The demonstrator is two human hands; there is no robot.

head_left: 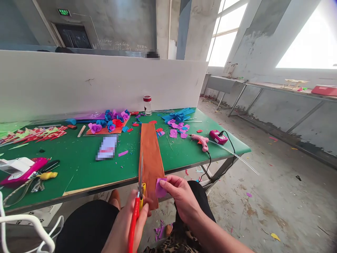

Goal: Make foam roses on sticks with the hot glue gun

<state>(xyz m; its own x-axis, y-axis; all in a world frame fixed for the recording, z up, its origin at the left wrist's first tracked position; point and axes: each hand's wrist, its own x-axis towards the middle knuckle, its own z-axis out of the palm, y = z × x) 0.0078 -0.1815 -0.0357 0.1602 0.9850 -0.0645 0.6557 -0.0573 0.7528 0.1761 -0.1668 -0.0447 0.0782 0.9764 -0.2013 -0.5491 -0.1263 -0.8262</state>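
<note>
A long orange crepe paper strip (152, 151) reaches from the green table over its front edge toward my lap. My left hand (129, 219) is closed round red-and-yellow-handled scissors (134, 219), whose blades point away along the strip's left side; its fingertips are near the strip's lower end. Between the thumb and fingers of my right hand (184, 198) is a purple paper petal (160, 188), lying over the strip's right edge. Whether the right fingers also grip the orange paper, I cannot tell.
A pink glue gun (201, 141) with a cable lies right, beside a pink power box (218, 137). Purple petals (177, 130), paper flowers (112, 121) and a red-lidded jar (147, 105) stand farther back. A white board (105, 82) borders the table (126, 172). Keys (39, 184) lie left.
</note>
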